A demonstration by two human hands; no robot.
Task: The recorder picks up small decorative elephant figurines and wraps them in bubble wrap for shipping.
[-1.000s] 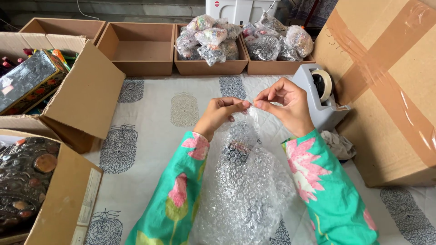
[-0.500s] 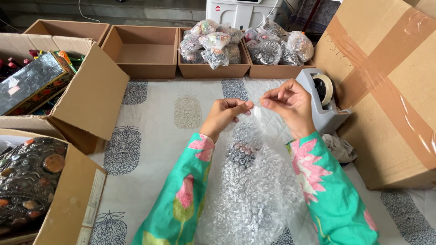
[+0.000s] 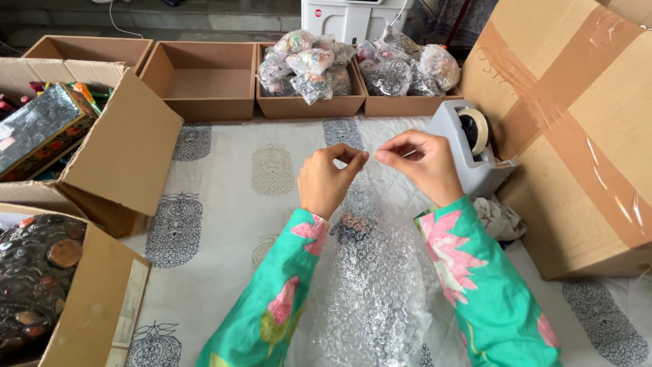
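— Bubble wrap (image 3: 370, 299), where is it now?

— It lies on the printed cloth (image 3: 231, 177) between the two green sleeves, just below both hands, with a small dark patterned thing (image 3: 353, 228) inside it. A second ago the hands were touching at the fingertips; now the left hand (image 3: 327, 180) and the right hand (image 3: 421, 166) are a little apart. Each has its fingertips pinched closed. I think a thin clear strip is stretched between them, perhaps tape, but it is too faint to tell. So I judge the wrapping is nearly ready for closing.

— And the packages, from the left?

— Far left of the left hand, an open brown carton (image 3: 115, 149) holds a long dark patterned box (image 3: 41, 129). Below it a second carton (image 3: 88, 299) holds dark decorated pieces. Beyond the hands, four shallow brown trays; the empty tray (image 3: 204, 75) is left, the two on the right carry wrapped bundles (image 3: 309, 64). Just right of the right hand stands a grey tape dispenser (image 3: 468, 149), then a big taped carton (image 3: 584, 129).
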